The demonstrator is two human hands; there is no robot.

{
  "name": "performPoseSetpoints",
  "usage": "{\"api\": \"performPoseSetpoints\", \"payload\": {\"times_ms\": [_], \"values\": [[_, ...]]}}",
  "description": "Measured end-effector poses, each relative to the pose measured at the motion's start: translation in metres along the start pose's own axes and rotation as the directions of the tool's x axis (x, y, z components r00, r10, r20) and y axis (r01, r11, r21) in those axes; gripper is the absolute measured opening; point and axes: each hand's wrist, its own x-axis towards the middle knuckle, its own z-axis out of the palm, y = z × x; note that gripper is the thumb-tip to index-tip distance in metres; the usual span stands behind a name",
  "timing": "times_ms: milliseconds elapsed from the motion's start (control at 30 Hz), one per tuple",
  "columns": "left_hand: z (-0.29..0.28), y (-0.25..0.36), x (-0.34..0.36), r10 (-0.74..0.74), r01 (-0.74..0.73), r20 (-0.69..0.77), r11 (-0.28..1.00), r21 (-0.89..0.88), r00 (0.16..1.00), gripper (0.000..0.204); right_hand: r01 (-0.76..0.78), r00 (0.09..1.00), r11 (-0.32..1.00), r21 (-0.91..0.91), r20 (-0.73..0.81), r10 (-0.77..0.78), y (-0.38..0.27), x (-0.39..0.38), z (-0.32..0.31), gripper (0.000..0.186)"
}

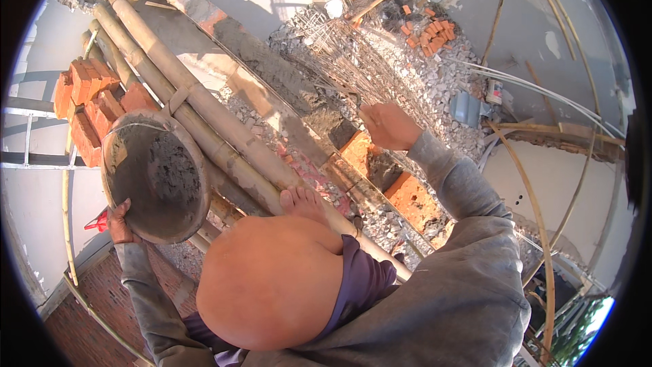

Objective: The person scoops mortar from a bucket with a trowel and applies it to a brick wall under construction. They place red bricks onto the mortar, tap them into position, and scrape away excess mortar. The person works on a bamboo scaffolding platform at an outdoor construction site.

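My left hand (pixel 121 223) grips the near rim of a round, mortar-stained basin (pixel 193 183), which is tilted on the left side. Wet grey mortar (pixel 173 163) clings inside it, mostly on its right. My right hand (pixel 388 126) is closed above a narrow course of wall; whatever it may hold is hidden under it. Beneath and beside that hand lie orange bricks (pixel 415 198) set in the wall, with grey mortar (pixel 331 124) spread along the top just left of the fingers.
Thick bamboo poles (pixel 221 122) run diagonally, with my bare foot (pixel 303 202) on them. Stacked bricks (pixel 87 105) stand beyond the basin. Rubble (pixel 435 95) and loose bricks (pixel 432 35) lie below at the far right. Thin bamboo props (pixel 536 217) cross the right side.
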Motion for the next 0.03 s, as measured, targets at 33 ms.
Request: {"api": "performPoseSetpoints", "payload": {"times_ms": [33], "values": [[0.0054,0.0041,-0.0034,0.005,-0.005,0.002,1.000,-0.002,1.000,0.048,-0.002,1.000,1.000,0.003,0.007,0.002,0.0008,-0.0010,0.0024,0.027]]}}
